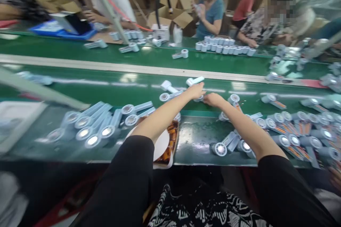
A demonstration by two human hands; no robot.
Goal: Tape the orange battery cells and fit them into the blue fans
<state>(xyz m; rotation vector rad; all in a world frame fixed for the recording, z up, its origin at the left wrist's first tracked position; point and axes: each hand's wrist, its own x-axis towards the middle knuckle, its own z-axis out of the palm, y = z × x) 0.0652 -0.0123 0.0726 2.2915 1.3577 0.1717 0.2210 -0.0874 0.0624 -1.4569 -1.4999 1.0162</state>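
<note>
Over the green belt (149,90), my two arms reach forward and my hands come close together. My left hand (196,90) is closed, with a pale round-headed device (198,98) partly showing beneath it. Just right of that device, my right hand (213,99) has its fingers curled in against it; whatever lies inside them is hidden. Beyond my left hand lies another such device (190,82) with a flat handle. Further left on the belt are a device lying tilted (166,85) and one with a ring-shaped end (164,97).
Under my left forearm stands a white tray (170,163) of orange-brown parts. More devices lie left (92,140) and in a crowded heap right (301,117). A pale rail (133,68) crosses the belt. Co-workers sit opposite, behind rows of white cylinders (219,49). A slanted post (42,88) stands left.
</note>
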